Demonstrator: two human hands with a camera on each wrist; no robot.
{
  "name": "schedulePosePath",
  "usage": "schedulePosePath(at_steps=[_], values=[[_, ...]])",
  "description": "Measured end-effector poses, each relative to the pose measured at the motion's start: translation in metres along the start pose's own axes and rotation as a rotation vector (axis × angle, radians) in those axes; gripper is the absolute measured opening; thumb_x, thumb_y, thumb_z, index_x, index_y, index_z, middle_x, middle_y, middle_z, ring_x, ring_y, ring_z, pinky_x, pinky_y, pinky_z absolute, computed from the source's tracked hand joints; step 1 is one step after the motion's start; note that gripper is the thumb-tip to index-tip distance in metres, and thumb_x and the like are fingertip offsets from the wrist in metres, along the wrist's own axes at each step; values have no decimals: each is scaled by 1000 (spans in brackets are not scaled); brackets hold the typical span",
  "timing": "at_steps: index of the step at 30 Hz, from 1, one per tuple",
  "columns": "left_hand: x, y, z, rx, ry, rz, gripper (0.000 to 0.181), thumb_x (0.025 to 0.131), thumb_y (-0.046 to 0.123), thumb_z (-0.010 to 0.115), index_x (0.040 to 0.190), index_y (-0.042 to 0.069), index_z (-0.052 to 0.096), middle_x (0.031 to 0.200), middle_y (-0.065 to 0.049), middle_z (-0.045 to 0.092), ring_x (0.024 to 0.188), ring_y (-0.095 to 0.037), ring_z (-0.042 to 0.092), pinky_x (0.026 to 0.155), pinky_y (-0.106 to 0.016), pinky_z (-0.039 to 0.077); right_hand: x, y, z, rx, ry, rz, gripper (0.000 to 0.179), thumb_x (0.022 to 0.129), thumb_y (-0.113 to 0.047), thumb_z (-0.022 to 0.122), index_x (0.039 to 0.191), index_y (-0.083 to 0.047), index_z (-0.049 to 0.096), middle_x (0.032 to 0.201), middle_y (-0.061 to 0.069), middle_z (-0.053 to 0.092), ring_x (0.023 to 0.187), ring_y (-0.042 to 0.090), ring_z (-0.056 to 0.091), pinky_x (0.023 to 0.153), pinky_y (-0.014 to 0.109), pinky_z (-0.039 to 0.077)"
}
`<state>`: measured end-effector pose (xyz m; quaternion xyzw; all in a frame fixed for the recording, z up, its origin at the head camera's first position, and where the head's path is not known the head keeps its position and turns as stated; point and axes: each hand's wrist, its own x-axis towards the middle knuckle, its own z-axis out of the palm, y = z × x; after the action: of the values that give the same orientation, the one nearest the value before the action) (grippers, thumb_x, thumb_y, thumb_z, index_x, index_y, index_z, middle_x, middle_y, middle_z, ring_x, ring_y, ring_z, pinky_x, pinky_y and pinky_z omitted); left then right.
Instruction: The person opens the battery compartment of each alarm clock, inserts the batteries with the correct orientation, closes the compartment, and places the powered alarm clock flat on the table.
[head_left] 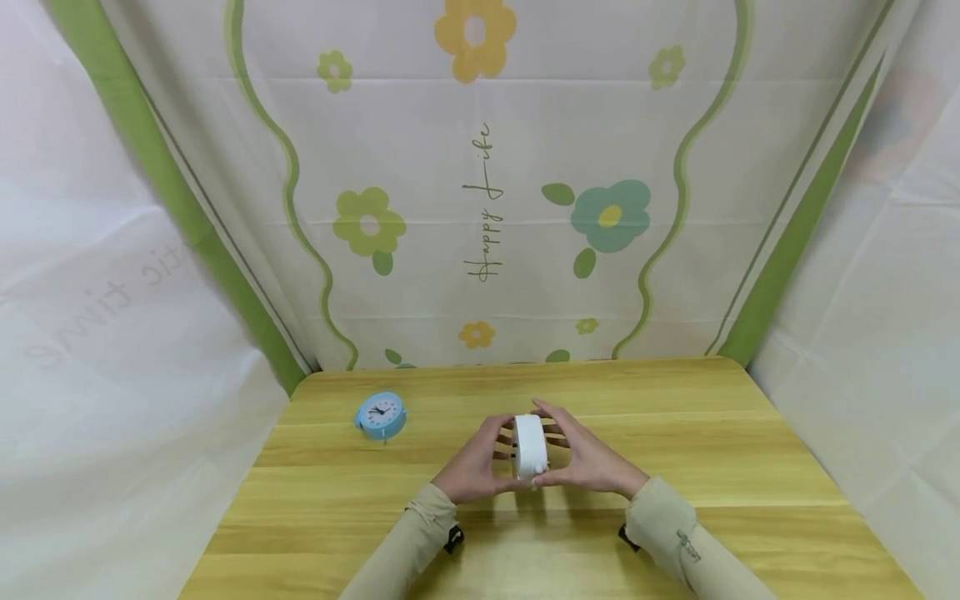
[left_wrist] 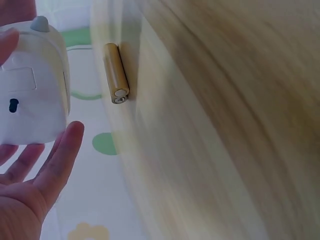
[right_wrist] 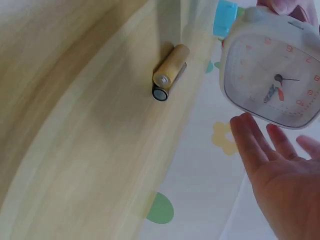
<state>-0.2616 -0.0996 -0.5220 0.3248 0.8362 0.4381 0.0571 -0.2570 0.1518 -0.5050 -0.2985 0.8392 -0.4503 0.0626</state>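
Between both hands a white alarm clock (head_left: 531, 446) is held above the table, its narrow side up in the head view. My left hand (head_left: 474, 465) grips it from the left, thumb at the near end and fingers at the far end. On the other side my right hand (head_left: 591, 460) grips it the same way. The dial (right_wrist: 280, 80) faces right; the back, with a closed rectangular cover (left_wrist: 20, 79) and a dark slot, faces left. Two gold-coloured batteries (left_wrist: 116, 70) lie side by side on the table, hidden in the head view.
A light blue alarm clock (head_left: 382, 415) stands at the table's far left. The wooden table (head_left: 675, 408) ends at a white floral curtain (head_left: 420, 283), with more cloth on both sides. Black wrist straps (head_left: 454, 538) show below the sleeves.
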Motion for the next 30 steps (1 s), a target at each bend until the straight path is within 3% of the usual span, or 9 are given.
schedulePosePath(at_steps=[6,12,19,25,30], values=[[1,1,1,72,-7,-13,101,82,23,90,161,12,27,148,-10,44,125,-29,59,101,-35,60,0,1,-2,-66,15,-49,101,82,-44,87,161,-15,32,154,11,45,137,37,50,109,64,49],[2,-2,2,73,-9,3,102,83,26,90,163,18,26,150,-8,44,126,-26,59,102,-32,59,0,2,-2,-116,49,-48,96,81,-40,90,156,-13,38,147,7,50,132,33,55,107,62,52],[0,-7,4,-61,13,-38,110,83,34,89,167,18,18,162,-8,38,128,-28,60,104,-42,58,0,-2,-5,-58,90,-22,96,81,-39,89,157,-14,36,149,6,47,134,32,53,110,56,51],[3,-7,6,-144,51,-40,104,83,28,89,165,26,24,155,-3,43,120,-21,63,99,-27,58,0,-2,-5,35,79,-29,95,84,-37,88,157,-15,33,150,8,43,136,36,53,111,50,52],[3,-6,6,-151,44,-36,101,84,24,89,164,27,26,150,-4,45,116,-20,62,96,-26,59,-1,2,-3,63,88,-37,95,82,-35,90,157,-17,33,151,9,43,136,38,53,112,50,52]])
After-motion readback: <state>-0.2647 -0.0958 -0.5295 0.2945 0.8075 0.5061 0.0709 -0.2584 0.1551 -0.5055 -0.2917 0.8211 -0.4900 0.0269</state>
